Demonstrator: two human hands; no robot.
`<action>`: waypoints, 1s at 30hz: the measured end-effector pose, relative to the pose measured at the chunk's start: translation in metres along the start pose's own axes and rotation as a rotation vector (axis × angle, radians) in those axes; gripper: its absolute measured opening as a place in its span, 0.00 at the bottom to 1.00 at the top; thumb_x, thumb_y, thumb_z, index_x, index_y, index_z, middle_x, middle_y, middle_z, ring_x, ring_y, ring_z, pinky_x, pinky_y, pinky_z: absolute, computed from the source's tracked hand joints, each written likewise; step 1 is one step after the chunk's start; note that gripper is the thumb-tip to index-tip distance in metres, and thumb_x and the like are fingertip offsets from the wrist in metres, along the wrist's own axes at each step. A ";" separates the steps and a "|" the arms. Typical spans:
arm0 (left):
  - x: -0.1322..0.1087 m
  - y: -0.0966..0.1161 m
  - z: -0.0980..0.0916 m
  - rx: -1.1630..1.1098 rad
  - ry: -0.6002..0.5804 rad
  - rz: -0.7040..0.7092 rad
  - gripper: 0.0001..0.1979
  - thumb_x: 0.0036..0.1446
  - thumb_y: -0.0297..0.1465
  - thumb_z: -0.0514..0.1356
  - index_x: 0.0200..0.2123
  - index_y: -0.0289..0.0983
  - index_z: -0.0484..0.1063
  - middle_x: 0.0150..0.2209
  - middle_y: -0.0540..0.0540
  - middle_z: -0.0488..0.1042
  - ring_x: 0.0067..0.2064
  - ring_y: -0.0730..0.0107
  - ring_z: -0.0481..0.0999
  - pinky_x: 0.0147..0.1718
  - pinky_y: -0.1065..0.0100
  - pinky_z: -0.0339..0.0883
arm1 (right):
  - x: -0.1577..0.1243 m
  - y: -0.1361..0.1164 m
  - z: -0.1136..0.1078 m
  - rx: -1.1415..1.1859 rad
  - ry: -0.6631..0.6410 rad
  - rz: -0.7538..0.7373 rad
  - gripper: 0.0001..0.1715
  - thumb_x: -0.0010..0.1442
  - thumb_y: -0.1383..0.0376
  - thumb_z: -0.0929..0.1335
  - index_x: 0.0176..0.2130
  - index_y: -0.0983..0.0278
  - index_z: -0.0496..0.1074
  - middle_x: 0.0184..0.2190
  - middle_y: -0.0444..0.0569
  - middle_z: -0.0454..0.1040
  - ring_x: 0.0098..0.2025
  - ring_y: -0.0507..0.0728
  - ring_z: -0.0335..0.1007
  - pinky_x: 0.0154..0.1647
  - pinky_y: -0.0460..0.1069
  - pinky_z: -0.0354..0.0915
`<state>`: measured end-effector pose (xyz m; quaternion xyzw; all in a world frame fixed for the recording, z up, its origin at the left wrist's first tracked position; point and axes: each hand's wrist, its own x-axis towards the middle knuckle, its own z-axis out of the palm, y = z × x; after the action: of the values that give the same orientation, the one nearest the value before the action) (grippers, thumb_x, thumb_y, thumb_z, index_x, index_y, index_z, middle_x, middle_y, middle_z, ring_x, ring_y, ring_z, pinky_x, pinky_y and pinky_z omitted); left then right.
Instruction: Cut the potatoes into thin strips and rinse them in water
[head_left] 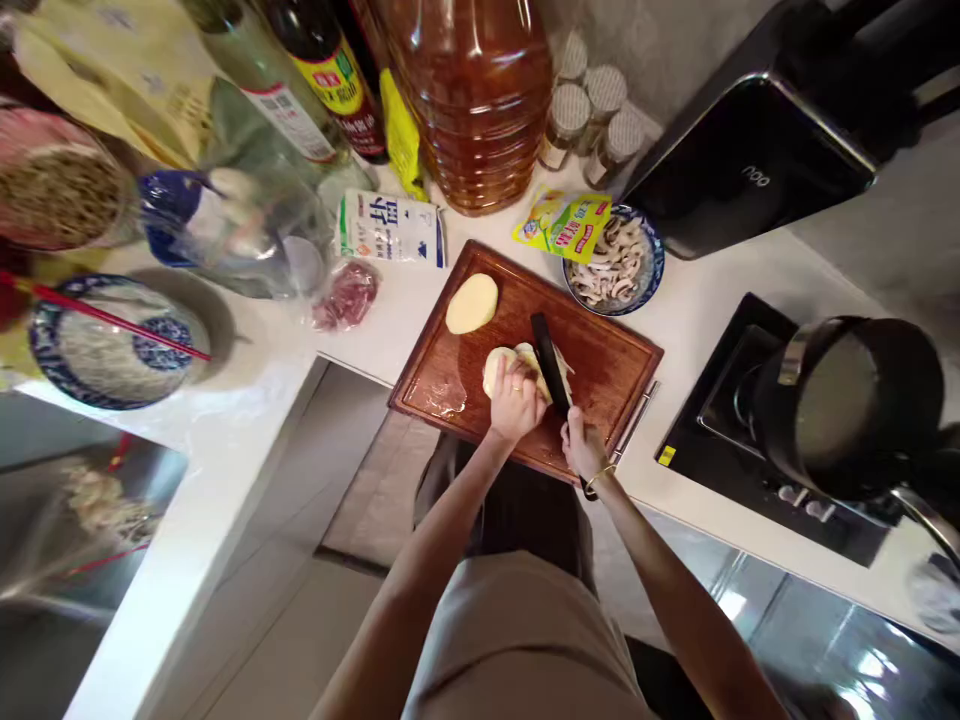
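On the wooden cutting board (pixel 442 352), my left hand (pixel 517 402) presses curled fingers onto pale yellow potato slices (pixel 497 368). My right hand (pixel 585 446) grips the handle of a dark-bladed kitchen knife (pixel 553 366). Its blade stands on edge just right of my left fingertips, against the slices. Thin cut pieces show along the blade's right side, partly hidden by it. A peeled potato piece (pixel 472 304) lies apart near the board's far left corner, its flat pale face up.
A bowl of sliced mushrooms (pixel 619 262) stands behind the board, a seasoning packet (pixel 562 222) over its rim. At right, a black pot (pixel 840 405) sits on the stove. Red meat in plastic (pixel 346 295) and a blue-patterned bowl (pixel 56 345) are at left. A large oil jug (pixel 480 110) stands behind.
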<state>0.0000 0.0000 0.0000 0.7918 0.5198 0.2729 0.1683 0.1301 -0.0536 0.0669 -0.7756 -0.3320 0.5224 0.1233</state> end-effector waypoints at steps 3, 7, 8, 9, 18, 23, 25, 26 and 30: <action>0.000 0.002 -0.001 -0.044 0.008 -0.024 0.08 0.52 0.27 0.52 0.38 0.32 0.62 0.48 0.31 0.66 0.59 0.48 0.60 0.58 0.38 0.51 | -0.010 -0.004 -0.011 -0.048 -0.003 -0.058 0.39 0.58 0.38 0.47 0.14 0.61 0.55 0.08 0.42 0.55 0.11 0.47 0.54 0.14 0.44 0.49; 0.000 0.002 -0.001 -0.087 0.041 -0.040 0.09 0.52 0.26 0.53 0.39 0.32 0.62 0.47 0.31 0.67 0.59 0.49 0.60 0.58 0.39 0.49 | -0.023 -0.005 -0.017 -0.061 -0.038 -0.094 0.39 0.59 0.40 0.47 0.14 0.61 0.54 0.07 0.41 0.54 0.11 0.47 0.53 0.14 0.44 0.48; 0.000 0.002 -0.001 -0.100 0.040 -0.047 0.10 0.51 0.26 0.53 0.39 0.32 0.62 0.47 0.31 0.67 0.59 0.49 0.60 0.58 0.39 0.49 | -0.025 -0.005 -0.017 -0.060 -0.045 -0.090 0.39 0.60 0.40 0.47 0.14 0.61 0.54 0.07 0.41 0.54 0.11 0.47 0.52 0.14 0.44 0.48; 0.000 0.002 -0.001 -0.114 0.035 -0.055 0.10 0.51 0.26 0.53 0.39 0.32 0.62 0.47 0.32 0.67 0.59 0.49 0.60 0.58 0.39 0.49 | -0.027 -0.005 -0.016 -0.061 -0.051 -0.085 0.38 0.60 0.40 0.47 0.14 0.61 0.54 0.07 0.41 0.53 0.11 0.47 0.52 0.14 0.44 0.47; 0.001 0.002 -0.002 -0.113 0.014 -0.073 0.08 0.52 0.27 0.52 0.38 0.34 0.62 0.46 0.34 0.67 0.59 0.50 0.60 0.58 0.38 0.49 | -0.033 -0.005 -0.014 -0.062 -0.059 -0.053 0.37 0.60 0.40 0.48 0.14 0.61 0.52 0.08 0.40 0.52 0.12 0.48 0.51 0.15 0.45 0.48; 0.001 0.002 -0.002 -0.059 0.030 -0.049 0.08 0.52 0.27 0.53 0.38 0.34 0.62 0.47 0.36 0.67 0.58 0.51 0.61 0.57 0.39 0.52 | -0.025 -0.003 -0.009 -0.131 -0.053 -0.060 0.37 0.59 0.39 0.47 0.14 0.60 0.52 0.08 0.41 0.53 0.13 0.49 0.52 0.17 0.46 0.50; 0.000 0.001 -0.001 -0.074 0.028 -0.049 0.08 0.51 0.27 0.53 0.38 0.34 0.62 0.48 0.35 0.66 0.59 0.51 0.61 0.58 0.39 0.51 | -0.013 -0.002 0.000 -0.190 -0.028 -0.088 0.38 0.59 0.39 0.46 0.13 0.59 0.52 0.08 0.42 0.54 0.14 0.50 0.53 0.18 0.47 0.50; 0.000 0.001 0.000 -0.087 0.025 -0.052 0.09 0.51 0.27 0.53 0.38 0.34 0.63 0.48 0.34 0.66 0.59 0.50 0.60 0.58 0.39 0.51 | -0.006 -0.002 0.004 -0.208 -0.014 -0.102 0.38 0.59 0.39 0.45 0.13 0.59 0.52 0.09 0.43 0.54 0.15 0.50 0.54 0.19 0.47 0.51; -0.001 0.000 0.001 -0.107 0.022 -0.063 0.10 0.52 0.27 0.53 0.39 0.33 0.62 0.49 0.32 0.66 0.59 0.51 0.59 0.59 0.39 0.48 | 0.011 -0.001 0.012 -0.193 0.006 -0.141 0.38 0.60 0.40 0.46 0.13 0.60 0.52 0.10 0.43 0.57 0.15 0.50 0.55 0.19 0.46 0.51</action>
<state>0.0005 -0.0008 -0.0009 0.7618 0.5310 0.3037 0.2132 0.1218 -0.0479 0.0543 -0.7602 -0.4343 0.4756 0.0854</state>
